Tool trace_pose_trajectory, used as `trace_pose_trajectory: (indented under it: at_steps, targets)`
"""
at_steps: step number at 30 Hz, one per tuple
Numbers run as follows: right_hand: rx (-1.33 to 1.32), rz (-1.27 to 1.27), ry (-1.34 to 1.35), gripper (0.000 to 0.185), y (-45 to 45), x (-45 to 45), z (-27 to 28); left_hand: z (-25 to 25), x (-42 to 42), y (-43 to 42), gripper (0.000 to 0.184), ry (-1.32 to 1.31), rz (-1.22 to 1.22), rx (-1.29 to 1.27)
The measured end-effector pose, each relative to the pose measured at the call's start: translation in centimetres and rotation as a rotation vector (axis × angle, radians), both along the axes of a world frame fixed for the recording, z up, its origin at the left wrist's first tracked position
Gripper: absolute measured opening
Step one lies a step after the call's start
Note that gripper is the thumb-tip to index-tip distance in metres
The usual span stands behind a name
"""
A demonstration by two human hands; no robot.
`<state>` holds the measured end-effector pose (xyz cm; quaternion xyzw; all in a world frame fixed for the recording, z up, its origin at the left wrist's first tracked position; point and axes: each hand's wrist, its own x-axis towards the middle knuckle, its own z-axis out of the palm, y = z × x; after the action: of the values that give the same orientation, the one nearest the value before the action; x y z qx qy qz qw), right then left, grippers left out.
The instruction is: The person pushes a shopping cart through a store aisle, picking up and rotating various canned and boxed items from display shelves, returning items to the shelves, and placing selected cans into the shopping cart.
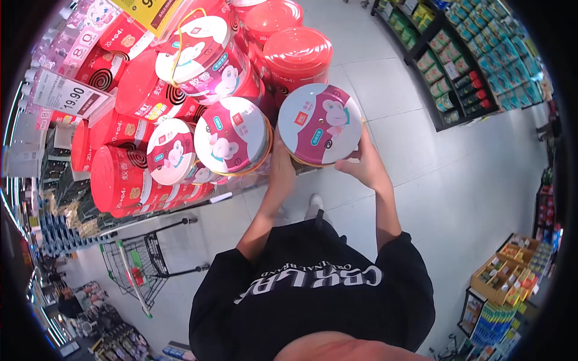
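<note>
Glossy red tubs [114, 180] crowd my view's left; my left hand [282, 167], upright with fingers mostly hidden, grasps the rightmost round-lidded tub [320, 123] beside the stack, my right hand [366, 167] curling around its lower right, thumb bent.

Landmark: pink-and-white tub [320, 124] I hold. Its lid: small white characters on a red square, too fine for me to make out; blue tag likewise unclear. Left of it, red tub [122, 178] marked 蚊香, with "20", "+" and "4" beside the characters. Further up-left, another red tub [147, 87], also 蚊香. Well left of my tub, white price card [70, 94]: "19.90". Above-left, yellow price card [150, 13]: a "9", rest cut off. Pink strip [81, 48] left of that: "8" and "0". Below my tub, my black shirt [319, 289]: "ORIGINAL BRAND"; larger white lettering there, partly folded.
</note>
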<state>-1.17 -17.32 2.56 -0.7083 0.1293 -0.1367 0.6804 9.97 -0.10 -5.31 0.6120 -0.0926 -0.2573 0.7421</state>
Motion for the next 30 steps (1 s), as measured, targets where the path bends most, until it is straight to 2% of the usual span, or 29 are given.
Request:
trace_pose_trajectory:
  at_steps: [2, 4, 9, 12, 14, 15, 18, 21, 23, 25, 28, 30]
  targets:
    - [0.048, 0.051, -0.051, 0.098, 0.1, 0.8, -0.9, 0.4, -0.6, 0.7, 0.057, -0.175, 0.020, 0.087]
    - [0.051, 0.034, -0.068, 0.095, 0.2, 1.0, -2.2, 0.1, -1.9, 1.2, 0.051, -0.233, 0.018, 0.101]
    - [-0.044, -0.083, -0.072, 0.085, 1.3, 1.7, -4.3, 1.7, -4.5, 0.6, 0.061, -0.407, -0.033, 0.140]
    - [-0.069, -0.095, -0.114, 0.088, 1.6, 1.5, -6.7, 0.6, -6.8, 2.4, 0.062, -0.422, -0.036, 0.206]
    - [-0.123, -0.138, -0.159, 0.084, 1.6, 1.3, -8.4, 0.6, -7.7, 4.9, 0.056, -0.386, -0.281, 0.362]
    - [-0.110, -0.240, -0.190, 0.079, 2.1, 1.2, -9.4, 0.7, -8.0, 6.7, 0.053, -0.358, -0.380, 0.450]
    - [-0.033, -0.459, -0.141, 0.063, 5.2, 0.4, -11.0, -1.3, -10.5, 13.0, 0.048, -0.537, -0.586, 0.830]
    - [0.368, -0.374, 0.080, 0.054, 8.6, -2.4, -15.4, -5.6, -14.3, 21.3, 0.051, -0.430, -0.597, 1.220]
    - [0.589, -0.261, 0.225, 0.053, 12.3, -2.8, -19.0, -8.0, -16.6, 27.5, 0.050, -0.340, -0.438, 1.209]
    - [0.689, -0.123, 0.390, 0.055, 16.9, -2.9, -21.6, -9.9, -19.2, 33.7, 0.050, -0.279, -0.288, 1.214]
    - [0.641, 0.141, 0.440, 0.055, 28.7, -1.9, -20.3, -9.8, -22.1, 42.5, 0.049, -0.143, -0.203, 1.239]
    - [0.634, 0.238, 0.504, 0.052, 37.1, -1.3, -20.6, -11.0, -23.0, 48.8, 0.043, -0.113, -0.136, 1.293]
